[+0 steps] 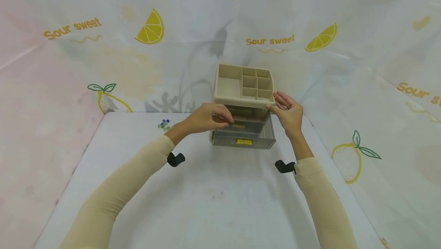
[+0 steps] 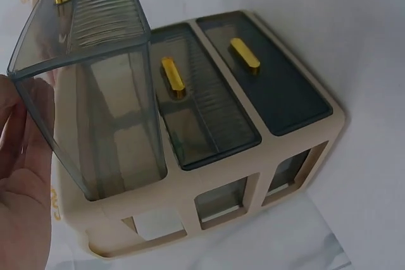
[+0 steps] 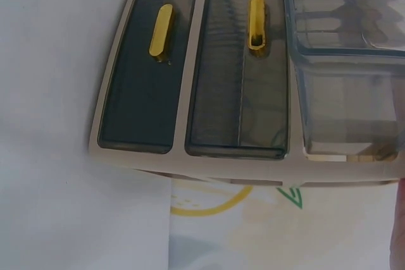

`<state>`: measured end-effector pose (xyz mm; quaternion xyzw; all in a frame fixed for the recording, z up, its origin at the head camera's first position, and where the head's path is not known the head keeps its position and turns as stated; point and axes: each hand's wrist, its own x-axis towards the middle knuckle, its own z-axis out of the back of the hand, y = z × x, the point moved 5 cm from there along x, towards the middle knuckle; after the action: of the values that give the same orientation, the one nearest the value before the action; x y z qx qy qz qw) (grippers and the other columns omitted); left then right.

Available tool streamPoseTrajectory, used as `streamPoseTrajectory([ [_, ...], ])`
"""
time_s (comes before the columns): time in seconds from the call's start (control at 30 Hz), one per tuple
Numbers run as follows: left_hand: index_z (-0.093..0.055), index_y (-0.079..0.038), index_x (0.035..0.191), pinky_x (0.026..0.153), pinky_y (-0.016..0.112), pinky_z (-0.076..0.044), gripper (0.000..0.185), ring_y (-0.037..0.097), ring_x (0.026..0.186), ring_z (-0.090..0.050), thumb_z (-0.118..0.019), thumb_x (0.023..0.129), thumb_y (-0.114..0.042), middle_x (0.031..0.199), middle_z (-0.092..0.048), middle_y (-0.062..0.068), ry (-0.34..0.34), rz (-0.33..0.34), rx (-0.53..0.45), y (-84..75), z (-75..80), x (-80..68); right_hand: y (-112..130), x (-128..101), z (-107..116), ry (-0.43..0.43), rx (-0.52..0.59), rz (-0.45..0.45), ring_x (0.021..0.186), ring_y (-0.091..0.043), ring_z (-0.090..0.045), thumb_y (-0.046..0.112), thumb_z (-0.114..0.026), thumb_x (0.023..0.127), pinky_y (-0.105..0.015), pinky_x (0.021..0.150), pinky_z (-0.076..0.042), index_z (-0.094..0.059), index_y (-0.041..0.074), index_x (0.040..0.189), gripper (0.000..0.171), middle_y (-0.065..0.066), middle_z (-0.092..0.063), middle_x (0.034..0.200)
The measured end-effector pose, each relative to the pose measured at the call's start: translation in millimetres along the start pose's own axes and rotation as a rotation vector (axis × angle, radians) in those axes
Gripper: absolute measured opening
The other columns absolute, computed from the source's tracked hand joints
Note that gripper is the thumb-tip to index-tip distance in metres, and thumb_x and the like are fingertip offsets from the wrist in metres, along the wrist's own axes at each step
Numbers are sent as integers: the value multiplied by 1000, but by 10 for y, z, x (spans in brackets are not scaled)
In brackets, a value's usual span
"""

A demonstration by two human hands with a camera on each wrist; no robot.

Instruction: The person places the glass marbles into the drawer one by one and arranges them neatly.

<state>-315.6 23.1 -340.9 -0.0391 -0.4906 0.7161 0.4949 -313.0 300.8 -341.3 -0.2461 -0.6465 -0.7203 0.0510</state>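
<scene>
The pulled-out grey drawer (image 1: 246,126) of the beige organizer (image 1: 242,84) is gripped by the left hand (image 1: 206,118), while the right hand (image 1: 288,112), fingers relaxed, is rested against the organizer's side.

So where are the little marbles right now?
In the head view, the marbles lie in a small cluster on the white table, far left, beside the left hand and left of the drawer organizer.

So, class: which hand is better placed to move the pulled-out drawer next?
Left. The left hand holds the front of the pulled-out drawer, while the right hand rests against the organizer's right side.
</scene>
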Motion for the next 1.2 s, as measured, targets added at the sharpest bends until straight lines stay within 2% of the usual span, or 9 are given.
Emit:
streamPoseTrajectory([
  [0.1,-75,-10,97,78,26,-57,17,11,91,-66,-72,85,2,101,-68,-1,79,-10,19,-29,-39,40,-10,3,2,-3,17,-10,112,-32,-63,-11,-79,73,-25,90,-52,-59,-9,126,57,-24,-61,125],
  [0.23,-74,-6,98,80,23,-55,14,10,92,-66,-71,87,1,101,-68,0,213,-8,71,-60,-95,87,-22,10,12,1,20,-17,113,-31,-62,-10,-80,73,-25,90,-51,-59,-8,127,58,-25,-60,125],
  [0.37,-75,-4,96,80,19,-54,12,9,91,-66,-71,87,2,98,-69,0,342,-29,200,-100,-156,153,-15,10,38,-6,7,-21,113,-32,-62,-10,-80,72,-25,90,-51,-59,-10,126,58,-24,-61,125],
  [0.47,-76,-4,95,79,17,-53,11,10,89,-67,-71,87,1,96,-70,1,403,-29,292,-126,-201,199,35,-4,34,1,10,-25,114,-35,-60,-12,-79,72,-26,90,-52,-57,-12,126,58,-26,-60,125],
  [0.67,-77,-5,93,77,16,-53,15,13,89,-68,-68,87,6,95,-72,3,464,24,362,-104,-269,244,188,-39,-38,27,-3,-27,116,-41,-57,-14,-77,73,-27,91,-51,-55,-15,126,58,-31,-57,125],
  [0.83,-77,-5,91,76,17,-53,19,15,88,-68,-67,85,10,93,-73,3,488,40,385,-86,-297,272,79,-5,-20,19,2,-29,117,-39,-57,-13,-78,73,-26,91,-51,-56,-13,127,59,-28,-58,126],
  [0.93,-77,-6,93,76,17,-53,21,14,88,-68,-66,85,11,94,-73,3,518,75,407,-77,-310,280,1,16,-4,10,6,-30,116,-36,-58,-11,-80,72,-26,91,-51,-58,-9,128,60,-25,-59,126],
  [1.2,-78,-6,95,74,19,-54,29,13,85,-67,-63,83,16,94,-73,3,581,137,448,-76,-348,320,-15,15,3,-1,-8,-9,114,-33,-61,-10,-81,72,-25,90,-51,-61,-6,126,58,-23,-62,124],
])
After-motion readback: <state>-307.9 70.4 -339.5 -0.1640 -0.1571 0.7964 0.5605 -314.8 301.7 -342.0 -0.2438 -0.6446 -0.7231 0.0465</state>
